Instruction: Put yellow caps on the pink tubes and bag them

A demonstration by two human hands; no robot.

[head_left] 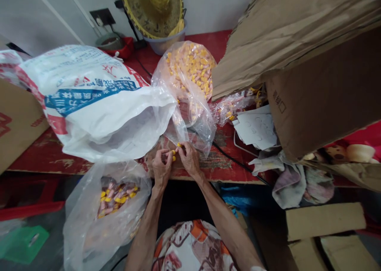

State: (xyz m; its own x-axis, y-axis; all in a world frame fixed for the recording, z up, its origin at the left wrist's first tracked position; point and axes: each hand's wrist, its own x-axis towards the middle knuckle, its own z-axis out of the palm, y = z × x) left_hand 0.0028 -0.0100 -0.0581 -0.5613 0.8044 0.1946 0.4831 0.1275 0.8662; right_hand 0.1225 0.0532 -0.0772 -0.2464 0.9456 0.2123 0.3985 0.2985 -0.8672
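Note:
My left hand (162, 168) is closed, with small yellow-capped pieces (174, 158) showing at its fingertips. Close beside it, my right hand (190, 160) pinches another small yellow-capped piece (179, 145), its pinkish body partly hidden by the fingers. Both hands are over the front part of a worn red table (229, 166). Just beyond them stands a clear plastic bag (181, 86) filled with yellow and pink pieces. A second clear bag (81, 227), hanging at the table's front edge on the left, holds larger-looking yellow-capped pink pieces (114, 197).
A white woven sack (119, 122) lies open-mouthed at the left. Cardboard boxes (321, 88) stand at the right, with papers (257, 126) and rags (290, 183) beside them. A black cable (235, 162) crosses the table. Behind are a tub (165, 45) and a yellow-rimmed hat (151, 9).

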